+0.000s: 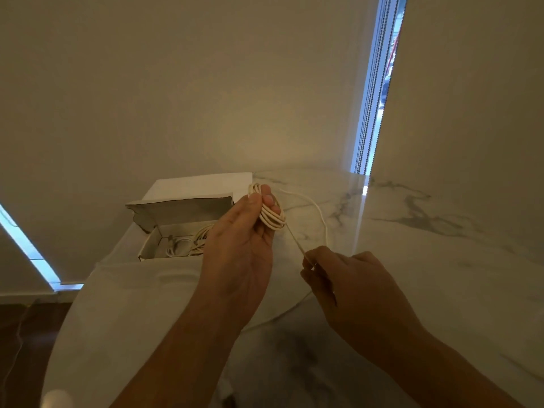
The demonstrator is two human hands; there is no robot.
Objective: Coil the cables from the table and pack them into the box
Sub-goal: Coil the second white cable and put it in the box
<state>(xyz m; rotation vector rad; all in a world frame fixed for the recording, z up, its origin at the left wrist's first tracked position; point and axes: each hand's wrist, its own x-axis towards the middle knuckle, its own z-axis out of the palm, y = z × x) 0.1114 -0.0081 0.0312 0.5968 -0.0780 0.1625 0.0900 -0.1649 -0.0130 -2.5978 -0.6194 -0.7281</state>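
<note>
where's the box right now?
Head view, left of centre: the box sits open on the marble table, just left of the left hand holding the coiled cable.

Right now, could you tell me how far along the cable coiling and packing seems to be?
Partly done. Coiled cables already lie inside the open box. In hand: the left hand grips a coil of several loops, while the right hand pinches the loose tail, which trails across the marble table. Left: wind in that tail and place the coil in the box.
</note>
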